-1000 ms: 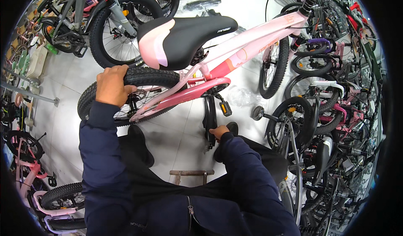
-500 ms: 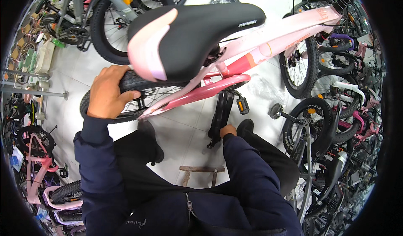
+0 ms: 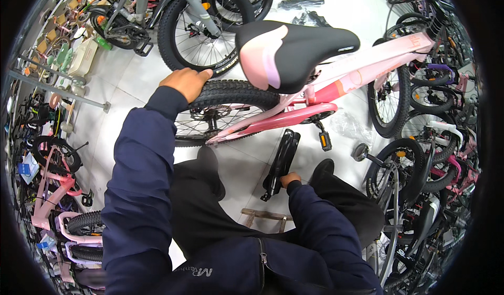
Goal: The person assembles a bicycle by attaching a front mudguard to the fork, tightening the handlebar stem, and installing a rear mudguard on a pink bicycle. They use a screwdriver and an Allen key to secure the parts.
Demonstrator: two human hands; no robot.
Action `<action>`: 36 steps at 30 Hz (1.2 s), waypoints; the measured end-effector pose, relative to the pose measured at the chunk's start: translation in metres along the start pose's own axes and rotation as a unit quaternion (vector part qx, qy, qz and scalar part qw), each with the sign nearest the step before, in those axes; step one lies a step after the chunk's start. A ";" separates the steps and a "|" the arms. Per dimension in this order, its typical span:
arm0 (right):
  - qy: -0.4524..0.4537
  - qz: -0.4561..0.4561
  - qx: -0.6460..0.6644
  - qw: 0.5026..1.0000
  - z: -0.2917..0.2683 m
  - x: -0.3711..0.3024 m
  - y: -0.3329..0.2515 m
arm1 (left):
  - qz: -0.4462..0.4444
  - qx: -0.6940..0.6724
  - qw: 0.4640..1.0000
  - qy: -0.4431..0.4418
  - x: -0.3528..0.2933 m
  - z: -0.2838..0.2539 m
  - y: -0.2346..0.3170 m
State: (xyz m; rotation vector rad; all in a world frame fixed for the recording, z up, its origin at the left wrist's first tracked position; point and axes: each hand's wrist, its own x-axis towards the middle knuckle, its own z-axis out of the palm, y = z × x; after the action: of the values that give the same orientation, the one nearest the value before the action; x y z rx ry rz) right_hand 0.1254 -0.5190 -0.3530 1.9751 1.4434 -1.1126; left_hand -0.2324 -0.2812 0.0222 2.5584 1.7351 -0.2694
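A pink bicycle frame (image 3: 362, 85) stands across the view, with a black, pink and lilac saddle (image 3: 310, 53) on top. My left hand (image 3: 185, 83) is closed over the knobby rear tyre (image 3: 231, 91), behind the saddle. Below the pink chain guard (image 3: 286, 119), my right hand (image 3: 290, 179) grips a long black part that looks like a mudguard (image 3: 283, 158) near its lower end. The mudguard slants between my feet, and most of my right fingers are hidden behind it. A pedal (image 3: 325, 140) with an orange reflector hangs to the right of it.
A small wooden stool (image 3: 265, 214) is just in front of me. Clear plastic wrap (image 3: 352, 127) lies on the floor by the front wheel (image 3: 389, 100). Grey bicycle (image 3: 197, 16) stands at far left; more bicycles crowd both sides. Black parts (image 3: 310, 17) lie beyond the saddle.
The view has shifted, so the bicycle appears farther right and lower. My left hand has shifted its hold on the rear tyre. The mudguard in my right hand is tilted slightly more.
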 end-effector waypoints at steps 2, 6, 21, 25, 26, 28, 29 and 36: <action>0.021 -0.033 -0.070 0.997 0.009 0.007 0.000 | -0.078 -0.054 0.995 0.000 0.000 -0.001 0.003; 0.026 -0.032 -0.090 0.995 0.018 0.013 -0.002 | -0.176 -0.112 0.978 0.005 0.001 0.000 0.006; -0.068 0.022 0.502 0.862 -0.073 -0.101 -0.041 | -0.105 -0.379 0.861 0.324 -0.092 0.059 0.144; -0.091 -0.016 0.483 0.871 -0.087 -0.136 -0.053 | -0.098 -0.300 0.943 -0.103 -0.113 0.135 0.202; -0.099 -0.017 0.475 0.874 -0.089 -0.142 -0.055 | -0.087 -0.299 0.940 -0.136 -0.111 0.148 0.204; -0.115 -0.056 0.485 0.865 -0.092 -0.151 -0.057 | -0.090 -0.299 0.933 -0.181 -0.107 0.166 0.206; -0.127 -0.070 0.498 0.855 -0.093 -0.154 -0.057 | -0.103 -0.298 0.933 -0.176 -0.103 0.172 0.207; -0.141 -0.116 0.535 0.825 -0.087 -0.152 -0.048 | -0.126 -0.292 0.941 -0.118 -0.093 0.193 0.209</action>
State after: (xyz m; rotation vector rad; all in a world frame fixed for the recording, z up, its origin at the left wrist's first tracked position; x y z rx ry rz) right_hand 0.0914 -0.5235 -0.1745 2.0974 0.9444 -2.6157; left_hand -0.0963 -0.4698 -0.1658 1.8161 1.7210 -0.0480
